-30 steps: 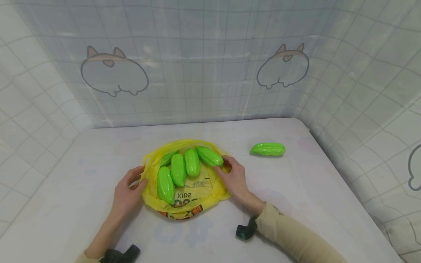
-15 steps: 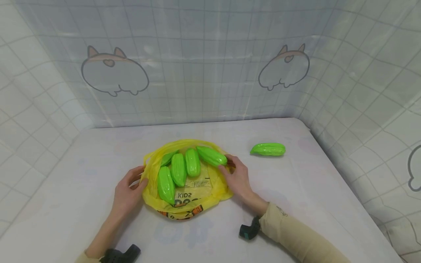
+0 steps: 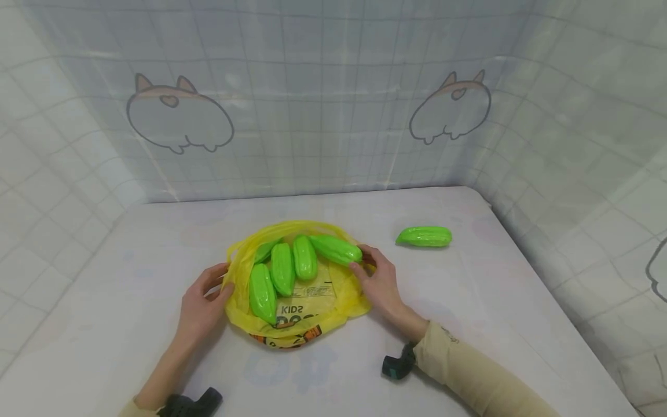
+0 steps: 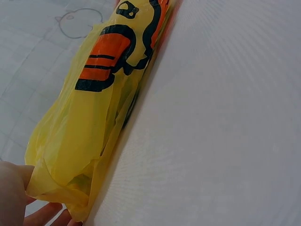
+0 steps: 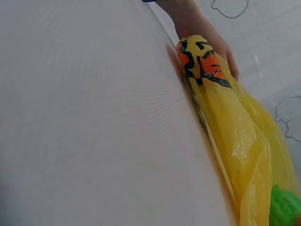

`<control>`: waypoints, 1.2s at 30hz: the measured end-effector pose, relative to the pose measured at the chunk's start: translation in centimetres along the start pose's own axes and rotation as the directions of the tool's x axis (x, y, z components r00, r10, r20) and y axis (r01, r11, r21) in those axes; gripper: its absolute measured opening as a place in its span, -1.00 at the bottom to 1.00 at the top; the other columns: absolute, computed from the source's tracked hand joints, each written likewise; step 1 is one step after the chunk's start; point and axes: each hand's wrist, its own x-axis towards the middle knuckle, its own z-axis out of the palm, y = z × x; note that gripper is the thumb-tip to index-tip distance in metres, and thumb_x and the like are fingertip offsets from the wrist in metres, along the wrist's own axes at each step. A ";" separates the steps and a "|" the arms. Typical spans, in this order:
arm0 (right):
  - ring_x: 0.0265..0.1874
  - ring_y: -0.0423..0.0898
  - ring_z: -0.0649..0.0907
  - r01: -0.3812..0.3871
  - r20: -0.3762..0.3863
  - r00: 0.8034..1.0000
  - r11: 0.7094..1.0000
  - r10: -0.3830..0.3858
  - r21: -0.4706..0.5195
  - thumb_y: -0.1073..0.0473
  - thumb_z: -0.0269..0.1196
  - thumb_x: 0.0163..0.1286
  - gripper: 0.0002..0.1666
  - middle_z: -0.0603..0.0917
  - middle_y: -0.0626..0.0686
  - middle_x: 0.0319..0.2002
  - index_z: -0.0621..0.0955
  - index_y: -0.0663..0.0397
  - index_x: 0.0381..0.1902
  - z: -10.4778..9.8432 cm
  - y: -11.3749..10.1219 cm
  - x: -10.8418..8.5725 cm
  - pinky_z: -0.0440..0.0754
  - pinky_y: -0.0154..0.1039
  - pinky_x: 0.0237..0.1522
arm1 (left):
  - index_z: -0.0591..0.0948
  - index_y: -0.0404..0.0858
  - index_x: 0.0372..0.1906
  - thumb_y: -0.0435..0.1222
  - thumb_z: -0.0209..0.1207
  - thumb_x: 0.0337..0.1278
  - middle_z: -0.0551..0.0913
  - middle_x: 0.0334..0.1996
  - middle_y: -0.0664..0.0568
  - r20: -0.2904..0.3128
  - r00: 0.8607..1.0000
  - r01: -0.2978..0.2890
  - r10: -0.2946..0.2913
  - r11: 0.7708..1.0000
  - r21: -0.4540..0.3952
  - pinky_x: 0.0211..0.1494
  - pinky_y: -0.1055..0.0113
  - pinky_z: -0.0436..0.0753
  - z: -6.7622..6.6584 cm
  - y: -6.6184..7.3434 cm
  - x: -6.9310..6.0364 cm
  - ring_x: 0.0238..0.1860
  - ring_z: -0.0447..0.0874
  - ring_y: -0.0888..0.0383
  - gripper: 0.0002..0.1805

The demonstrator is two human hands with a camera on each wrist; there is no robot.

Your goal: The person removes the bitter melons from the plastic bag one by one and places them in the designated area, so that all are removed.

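An opened yellow plastic bag (image 3: 239, 307) lies on the table, with several bright green, elongated vegetable-like pieces inside, among them one on the left (image 3: 263, 293). At the bag's left rim, the left hand (image 3: 203, 304) pinches the plastic between thumb and fingers; the left wrist view shows its thumb on the bag (image 4: 70, 141). The right hand (image 3: 380, 284) holds the blunt end of the rightmost green piece (image 3: 336, 249) at the bag's right rim. In the right wrist view a bit of that green piece (image 5: 283, 207) shows beside the yellow plastic (image 5: 235, 136).
One more green piece (image 3: 424, 236) lies on the white table (image 3: 469, 301) to the right, beyond the right hand. Grid-patterned sheets with animal drawings stand behind and beside the table. Black devices (image 3: 398, 364) are on both wrists.
The right hand has moved slightly right, and the rightmost green piece in its fingers has shifted right with it, over the bag's rim side. The left hand has stayed in place.
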 end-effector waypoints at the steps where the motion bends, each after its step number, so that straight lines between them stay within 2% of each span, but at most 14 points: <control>1: 0.08 0.06 0.65 0.002 0.003 1.000 1.000 -0.002 0.006 0.22 0.32 0.36 -0.47 0.65 0.12 0.09 0.51 0.15 0.27 0.0 0.0 0.0 0.59 -0.03 0.22 | 0.42 -0.18 0.38 -0.17 0.08 0.44 0.50 0.33 -0.15 -0.001 1.000 0.000 0.000 1.000 0.000 -0.02 0.88 0.33 0.0 0.0 0.0 0.26 0.52 -0.14 -0.51; 7: 0.12 0.03 0.63 -0.040 0.019 0.999 0.999 0.039 0.035 0.19 0.31 0.38 -0.47 0.65 0.08 0.11 0.50 0.10 0.29 -0.5 -0.2 -0.1 0.55 -0.04 0.28 | 0.42 -0.16 0.38 -0.16 0.08 0.44 0.50 0.33 -0.13 -0.001 1.000 0.011 -0.011 1.000 0.002 0.00 0.84 0.37 0.1 0.2 0.2 0.26 0.52 -0.12 -0.51; 10: 0.13 0.03 0.62 -0.058 0.025 0.998 0.997 0.057 0.043 0.19 0.30 0.39 -0.47 0.64 0.07 0.12 0.50 0.07 0.30 -0.9 -0.3 -0.2 0.53 -0.04 0.30 | 0.42 -0.16 0.38 -0.17 0.08 0.44 0.50 0.32 -0.14 -0.001 1.000 0.010 -0.010 1.000 0.002 0.12 0.64 0.54 0.0 0.4 0.2 0.26 0.52 -0.12 -0.52; 13: 0.12 0.02 0.62 -0.053 0.022 0.998 0.997 0.052 0.051 0.20 0.30 0.39 -0.47 0.64 0.07 0.13 0.50 0.06 0.30 -1.2 -0.2 -0.2 0.53 -0.05 0.30 | 0.42 -0.16 0.39 -0.17 0.09 0.44 0.50 0.33 -0.15 0.000 1.000 0.009 -0.009 1.000 -0.005 0.13 0.64 0.54 -0.1 0.6 0.2 0.27 0.52 -0.12 -0.51; 14: 0.12 0.02 0.62 -0.047 0.021 0.999 0.997 0.046 0.054 0.20 0.30 0.39 -0.47 0.64 0.07 0.13 0.50 0.06 0.30 -1.3 -0.2 -0.2 0.53 -0.06 0.30 | 0.42 -0.16 0.39 -0.18 0.09 0.44 0.50 0.33 -0.16 0.001 1.000 0.009 -0.009 1.000 -0.010 0.16 0.55 0.57 -0.1 0.6 0.3 0.27 0.51 -0.13 -0.51; 17: 0.11 0.01 0.62 -0.028 0.021 0.999 0.998 0.027 0.062 0.19 0.30 0.39 -0.47 0.64 0.06 0.14 0.50 0.04 0.30 -1.6 0.0 -0.3 0.53 -0.06 0.30 | 0.42 -0.15 0.39 -0.16 0.09 0.44 0.49 0.33 -0.15 0.006 1.000 0.015 -0.015 1.000 -0.004 0.09 0.73 0.48 -0.1 0.7 0.3 0.28 0.51 -0.12 -0.51; 20: 0.12 0.02 0.62 -0.025 0.024 0.999 0.997 0.023 0.073 0.19 0.30 0.39 -0.47 0.64 0.06 0.15 0.50 0.03 0.30 -1.9 0.2 -0.3 0.51 -0.04 0.33 | 0.41 -0.16 0.39 -0.17 0.08 0.45 0.49 0.34 -0.15 0.006 1.000 0.017 -0.017 1.000 0.000 0.20 0.45 0.59 -0.1 0.7 0.2 0.28 0.50 -0.12 -0.51; 21: 0.12 0.02 0.61 -0.030 0.025 0.999 0.997 0.028 0.076 0.19 0.31 0.39 -0.47 0.63 0.06 0.15 0.50 0.03 0.30 -2.0 0.3 -0.4 0.50 -0.04 0.33 | 0.41 -0.16 0.39 -0.17 0.08 0.45 0.49 0.34 -0.14 0.005 1.000 0.017 -0.017 1.000 0.002 0.21 0.44 0.59 -0.1 0.7 0.2 0.28 0.51 -0.11 -0.51; 23: 0.14 0.03 0.61 -0.043 0.031 0.999 0.996 0.041 0.076 0.21 0.30 0.39 -0.47 0.62 0.09 0.17 0.49 0.05 0.31 -2.2 0.4 -0.4 0.48 -0.03 0.35 | 0.41 -0.16 0.39 -0.18 0.08 0.45 0.49 0.34 -0.15 0.002 1.000 0.015 -0.015 1.000 0.000 0.25 0.18 0.58 -0.1 0.7 0.2 0.28 0.51 -0.12 -0.51; 25: 0.16 0.07 0.60 -0.054 0.033 0.998 0.996 0.051 0.072 0.26 0.28 0.40 -0.46 0.62 0.13 0.18 0.48 0.10 0.31 -2.4 0.5 -0.4 0.47 0.00 0.36 | 0.41 -0.17 0.39 -0.18 0.07 0.45 0.49 0.34 -0.15 0.001 1.000 0.014 -0.014 1.000 0.001 0.26 0.03 0.53 -0.1 0.6 0.2 0.28 0.51 -0.13 -0.51; 29: 0.17 0.17 0.60 -0.047 0.036 0.998 0.997 0.044 0.064 0.35 0.26 0.39 -0.46 0.60 0.24 0.19 0.46 0.25 0.31 -2.9 0.5 -0.5 0.46 0.07 0.35 | 0.41 -0.16 0.39 -0.16 0.07 0.45 0.49 0.34 -0.13 0.000 1.000 0.012 -0.012 1.000 0.022 0.23 0.15 0.58 0.0 0.3 0.2 0.27 0.52 -0.11 -0.51; 31: 0.16 0.19 0.60 -0.039 0.032 0.999 0.997 0.037 0.067 0.36 0.26 0.38 -0.46 0.60 0.25 0.18 0.47 0.28 0.30 -3.2 0.7 -0.5 0.47 0.09 0.34 | 0.42 -0.16 0.39 -0.17 0.08 0.44 0.50 0.34 -0.12 0.000 1.000 0.009 -0.009 1.000 0.021 0.19 0.41 0.61 0.0 0.2 0.1 0.27 0.52 -0.11 -0.51; 34: 0.17 0.12 0.61 -0.037 0.037 0.999 0.997 0.035 0.067 0.30 0.27 0.40 -0.48 0.61 0.18 0.19 0.49 0.21 0.30 -3.7 0.8 -0.7 0.47 0.04 0.35 | 0.42 -0.16 0.38 -0.16 0.08 0.44 0.50 0.33 -0.13 -0.003 1.000 0.004 -0.004 1.000 0.018 0.10 0.71 0.50 0.0 0.0 0.1 0.26 0.53 -0.11 -0.51; 36: 0.17 0.07 0.61 -0.037 0.043 0.999 0.997 0.034 0.071 0.25 0.28 0.41 -0.49 0.62 0.13 0.19 0.50 0.13 0.30 -4.0 0.9 -0.9 0.47 0.00 0.36 | 0.42 -0.17 0.38 -0.16 0.08 0.45 0.50 0.33 -0.14 -0.002 1.000 0.005 -0.005 1.000 0.015 0.11 0.69 0.50 0.0 0.0 0.0 0.26 0.52 -0.12 -0.51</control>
